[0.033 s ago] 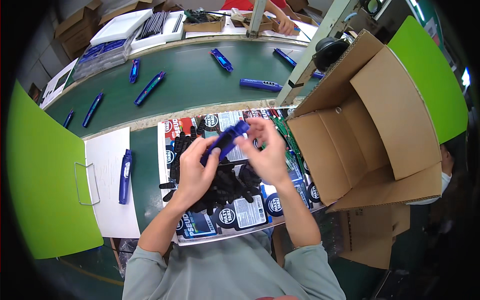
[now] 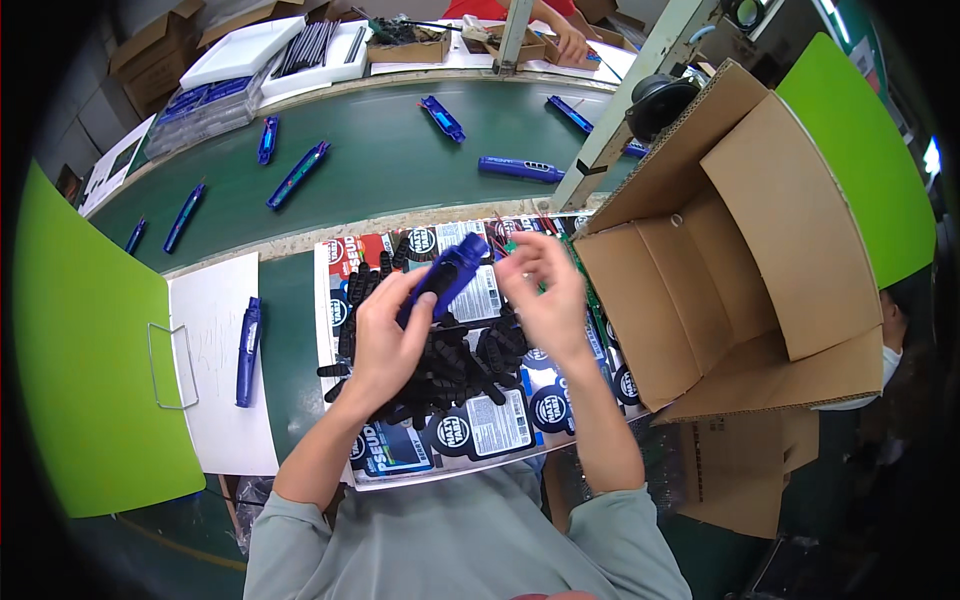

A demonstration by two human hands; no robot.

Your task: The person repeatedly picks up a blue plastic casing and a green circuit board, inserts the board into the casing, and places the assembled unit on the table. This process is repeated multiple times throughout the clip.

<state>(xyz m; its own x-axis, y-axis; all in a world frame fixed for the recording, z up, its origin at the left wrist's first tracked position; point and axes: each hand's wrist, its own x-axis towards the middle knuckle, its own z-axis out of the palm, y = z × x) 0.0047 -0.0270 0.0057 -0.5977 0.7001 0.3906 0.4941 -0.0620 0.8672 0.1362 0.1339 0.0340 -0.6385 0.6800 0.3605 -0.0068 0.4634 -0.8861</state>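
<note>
My left hand point(image 2: 392, 325) is closed around a blue plastic housing point(image 2: 452, 277), long and hollow with a dark inside, tilted up to the right. My right hand point(image 2: 548, 300) is just right of the housing's upper end, apart from it. Its fingers are loosely curled and apart, somewhat blurred. Beside its fingertips shows a bit of green circuit board point(image 2: 511, 245) with red wires; I cannot tell whether they touch it. Under both hands lies a heap of small black strip-shaped parts point(image 2: 440, 385) on a printed sheet point(image 2: 490, 432).
Several blue housings, one a closed-looking blue case point(image 2: 521, 169), lie on the green conveyor point(image 2: 360, 150). Another blue housing point(image 2: 249, 352) rests on white paper at left. An open cardboard box point(image 2: 690, 290) stands at right beside a metal post point(image 2: 640, 110). A co-worker's hand point(image 2: 572, 45) is across the conveyor.
My right hand has moved right, away from the end of the blue housing. The left hand keeps its hold, with the housing tipped slightly more upright.
</note>
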